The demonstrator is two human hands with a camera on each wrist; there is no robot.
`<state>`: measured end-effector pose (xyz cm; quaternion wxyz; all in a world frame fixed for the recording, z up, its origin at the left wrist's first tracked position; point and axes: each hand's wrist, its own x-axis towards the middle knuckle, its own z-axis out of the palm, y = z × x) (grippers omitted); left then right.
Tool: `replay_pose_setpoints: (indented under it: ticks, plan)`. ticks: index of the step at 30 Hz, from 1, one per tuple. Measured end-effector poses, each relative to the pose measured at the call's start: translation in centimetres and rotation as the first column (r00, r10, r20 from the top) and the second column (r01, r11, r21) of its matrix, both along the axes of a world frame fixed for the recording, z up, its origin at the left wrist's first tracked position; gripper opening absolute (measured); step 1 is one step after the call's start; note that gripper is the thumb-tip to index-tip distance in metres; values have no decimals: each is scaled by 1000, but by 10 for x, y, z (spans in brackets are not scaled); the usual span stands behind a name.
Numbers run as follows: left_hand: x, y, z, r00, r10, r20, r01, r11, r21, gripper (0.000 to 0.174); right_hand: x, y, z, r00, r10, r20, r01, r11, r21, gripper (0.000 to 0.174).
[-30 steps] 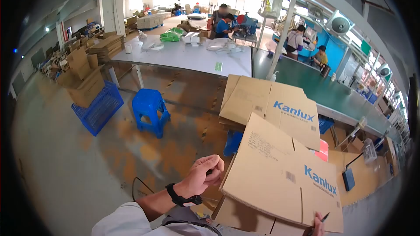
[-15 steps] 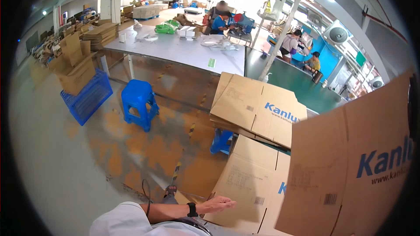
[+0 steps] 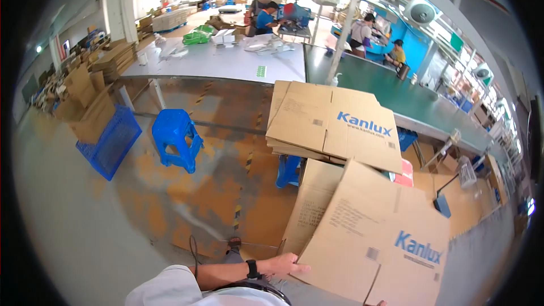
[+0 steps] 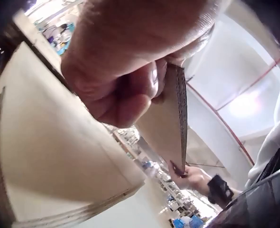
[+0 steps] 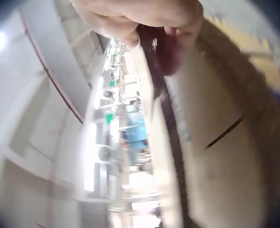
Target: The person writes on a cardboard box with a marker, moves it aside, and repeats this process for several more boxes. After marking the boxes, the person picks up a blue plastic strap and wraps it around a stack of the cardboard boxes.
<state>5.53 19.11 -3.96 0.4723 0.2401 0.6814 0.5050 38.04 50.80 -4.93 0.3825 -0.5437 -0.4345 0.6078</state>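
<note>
A flat brown Kanlux carton [image 3: 351,238] is held between both hands above another flat carton [image 3: 310,207]. My left hand [image 3: 285,264] pinches its near left edge; the left wrist view shows the curled fingers of the left hand [image 4: 125,61] on the carton's edge [image 4: 181,114]. Only a bit of my right hand [image 3: 383,304] shows at the bottom of the head view. In the right wrist view the right hand [image 5: 144,14] grips the carton's edge [image 5: 175,142], blurred. Behind lies a stack of flat Kanlux cartons [image 3: 300,105].
A blue stool [image 3: 173,130] and a blue crate [image 3: 113,141] stand on the floor at left. Beyond are a white-topped table [image 3: 215,65] and a green-topped bench [image 3: 368,82]. Several people work in the background.
The held carton has swung from upright at the right down and leftward over the lower carton. My left hand, straight-fingered half a second ago, now grips its edge.
</note>
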Motion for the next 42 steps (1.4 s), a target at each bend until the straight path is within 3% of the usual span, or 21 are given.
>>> replay_pose_setpoints:
  ticks: [1,2,3,5,6,7,9,11,13,15,19,28,31,42]
  plan:
    - [-8,-6,-16,998,-15,-65,11,998,-59,66,-8,-15,9,995,77,-68,-81,995,-58,50]
    - [-12,-10,-24,992,-24,-127,10,994,-110,68,-41,-64,73,997,-68,36,73,980,-186,54]
    - [-12,-12,-33,982,-30,-188,0,988,-157,71,-32,-63,74,993,-51,108,60,995,-78,55]
    - [-11,-12,-28,988,32,-149,-59,982,-179,68,-10,-55,72,964,-41,263,8,992,126,57]
    - [-12,-13,-24,991,43,-124,-68,977,-200,67,-5,-38,66,973,-7,229,-23,992,128,54]
    - [-10,-12,-19,995,42,-92,-62,973,-220,66,-11,-30,64,987,90,130,-121,959,256,55]
    - [-6,-13,-10,984,43,-174,-81,973,-215,61,-56,-28,57,997,75,20,-77,943,322,30]
    - [-7,-17,-14,974,-31,-225,-23,973,-232,58,-106,-51,73,959,274,-76,-238,920,311,23]
    - [0,-19,-11,996,28,-84,-45,976,-212,57,-151,-74,87,906,419,-53,-390,878,278,20]
    - [-1,-19,-4,986,-76,-146,35,963,-266,54,-179,-81,81,811,574,-115,-539,809,236,22]
    - [0,-17,0,992,-47,-118,16,967,-253,55,-215,-88,64,728,684,-40,-666,721,191,17]
    - [-4,-16,-2,982,-86,-171,42,969,-242,58,-269,-100,30,771,637,6,-618,746,248,13]
    - [-3,-15,-1,987,-67,-149,30,971,-238,58,-280,-94,11,783,612,112,-595,685,421,12]
    - [-6,-15,-3,987,-82,-136,53,977,-207,55,-284,-97,15,776,599,197,-620,668,411,12]
